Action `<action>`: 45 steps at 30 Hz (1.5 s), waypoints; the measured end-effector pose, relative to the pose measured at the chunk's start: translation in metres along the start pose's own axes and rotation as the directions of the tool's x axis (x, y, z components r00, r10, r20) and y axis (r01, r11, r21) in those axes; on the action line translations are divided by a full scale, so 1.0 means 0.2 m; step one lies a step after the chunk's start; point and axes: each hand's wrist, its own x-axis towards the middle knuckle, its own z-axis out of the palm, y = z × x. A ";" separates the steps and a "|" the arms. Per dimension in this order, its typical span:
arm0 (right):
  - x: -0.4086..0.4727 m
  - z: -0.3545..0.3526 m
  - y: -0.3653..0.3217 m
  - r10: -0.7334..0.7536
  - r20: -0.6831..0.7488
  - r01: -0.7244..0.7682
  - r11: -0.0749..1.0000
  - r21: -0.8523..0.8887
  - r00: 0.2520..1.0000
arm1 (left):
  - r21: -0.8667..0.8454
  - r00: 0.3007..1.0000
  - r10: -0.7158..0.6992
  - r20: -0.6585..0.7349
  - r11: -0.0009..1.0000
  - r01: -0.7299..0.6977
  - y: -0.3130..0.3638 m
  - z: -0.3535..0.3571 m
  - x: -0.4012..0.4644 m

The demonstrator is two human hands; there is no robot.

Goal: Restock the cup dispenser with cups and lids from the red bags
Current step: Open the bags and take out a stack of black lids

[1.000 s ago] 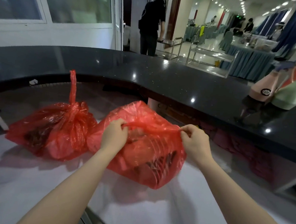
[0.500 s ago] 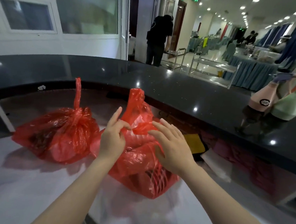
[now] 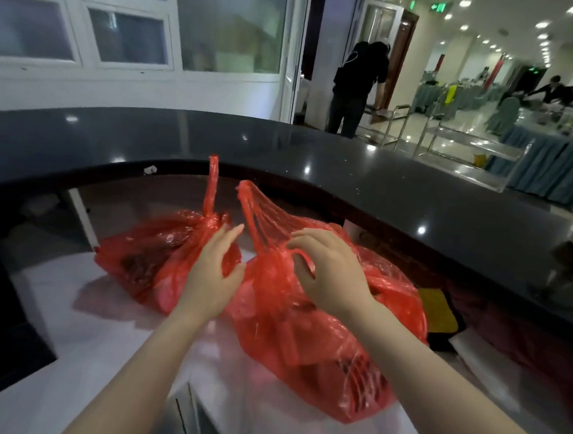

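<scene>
Head view, no legible writing on either bag. Tied bag (image 3: 161, 259): on white surface (image 3: 68, 354), left of open bag, knot upright. Left hand (image 3: 212, 279): fingers spread and straight, between the bags, contact unclear. Open bag (image 3: 321, 346): loose handle standing up. Right hand (image 3: 329, 269): fingers curled, hooked in open bag's handle loop. Black counter (image 3: 413, 197): behind open bag.

Two red bags crowd the white worktop (image 3: 109, 350): the left bag (image 3: 155, 255) and right bag (image 3: 322, 326) touch, leaving you no gap between them. The left bag's knotted handle (image 3: 210, 188) stands upright. Behind both, the raised black counter (image 3: 380, 189) walls off the far side. Bare worktop lies left and near you.
</scene>
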 end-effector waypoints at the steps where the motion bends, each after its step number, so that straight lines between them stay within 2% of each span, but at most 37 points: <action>1: 0.06 0.05 -0.04 -0.012 -0.002 0.012 1.000 0.028 1.000 | -0.035 0.999 -0.014 -0.029 0.999 0.013 -0.04 -0.05 0.03; 4: 0.23 0.20 -0.11 0.011 0.023 -0.013 0.997 0.075 1.000 | -0.116 0.989 -0.113 -0.094 0.988 0.102 -0.17 -0.21 0.13; 9: 0.49 0.44 -0.16 0.040 0.001 -0.040 0.998 0.040 0.999 | 0.002 0.967 -0.208 -0.145 0.978 0.210 -0.41 -0.42 0.30; 11: 0.58 0.54 -0.17 0.066 0.053 -0.065 0.998 -0.009 0.996 | 0.040 0.969 -0.202 -0.139 0.977 0.209 -0.48 -0.46 0.36; 12: 0.61 0.59 -0.16 0.085 0.122 -0.079 0.995 -0.058 0.989 | 0.055 0.971 -0.201 -0.130 0.976 0.210 -0.50 -0.47 0.38; 14: 0.66 0.69 -0.15 0.171 0.316 -0.114 0.975 -0.192 0.933 | 0.066 0.973 -0.210 -0.097 0.974 0.216 -0.54 -0.47 0.44; 16: 0.68 0.77 -0.13 0.293 0.476 -0.145 0.935 -0.323 0.829 | 0.106 0.979 -0.201 -0.024 0.974 0.202 -0.57 -0.45 0.49; 18: 0.67 0.85 -0.10 0.364 0.543 -0.174 0.913 -0.369 0.757 | 0.162 0.984 -0.169 0.056 0.974 0.158 -0.59 -0.41 0.53; 19: 0.66 0.89 -0.08 0.372 0.554 -0.188 0.913 -0.361 0.745 | 0.181 0.982 -0.162 0.098 0.973 0.143 -0.60 -0.39 0.55; 23: 0.65 0.98 -0.05 0.290 0.539 -0.198 0.955 -0.223 0.791 | 0.320 0.948 -0.171 0.269 0.944 0.079 -0.67 -0.33 0.61; 26: 0.63 1.03 -0.06 0.241 0.529 -0.188 0.970 -0.152 0.814 | 0.346 0.930 -0.224 0.291 0.931 0.116 -0.74 -0.29 0.61; 30: 0.62 1.06 -0.06 0.333 0.462 -0.293 0.943 -0.159 0.822 | 0.267 0.950 -0.255 0.181 0.942 0.202 -0.77 -0.27 0.58; 33: 0.61 1.04 -0.04 0.352 0.436 -0.301 0.936 -0.185 0.828 | 0.248 0.962 -0.265 0.070 0.939 0.240 -0.77 -0.30 0.56; 40: 0.59 0.90 0.05 0.407 0.310 -0.318 0.900 -0.300 0.859 | 0.185 0.946 -0.288 -0.147 0.932 0.313 -0.83 -0.44 0.54; 45: 0.61 0.84 0.05 0.459 0.218 -0.353 0.849 -0.394 0.861 | 0.145 0.917 -0.312 -0.248 0.924 0.353 -0.82 -0.48 0.55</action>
